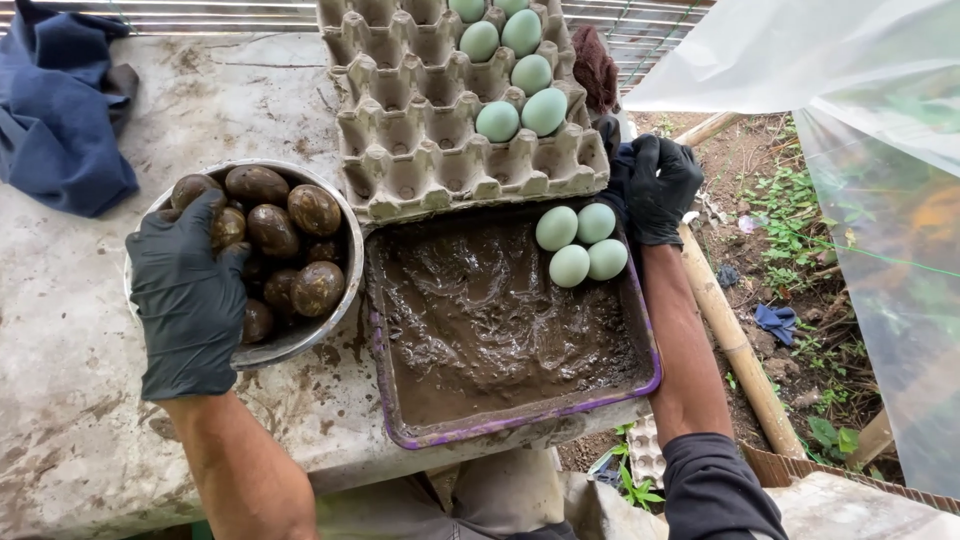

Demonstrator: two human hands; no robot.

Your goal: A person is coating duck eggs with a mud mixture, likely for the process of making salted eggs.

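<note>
Both hands wear black gloves. My left hand [185, 295] rests on the near rim of a metal bowl [335, 215] filled with several mud-coated eggs [315, 210], fingers over one of them. My right hand [658, 185] grips the far right corner of a purple-edged tray [520, 420] full of wet brown mud. Several pale green eggs [580, 243] lie in the mud at that corner, beside the hand. Behind the tray sits a grey cardboard egg carton [420, 150] with more pale green eggs [522, 112] on its right side.
Everything stands on a stained concrete table [70, 400]. A blue cloth [60, 110] lies at the back left. To the right are a bamboo pole [735, 340], bare ground with weeds, and a clear plastic sheet [880, 200].
</note>
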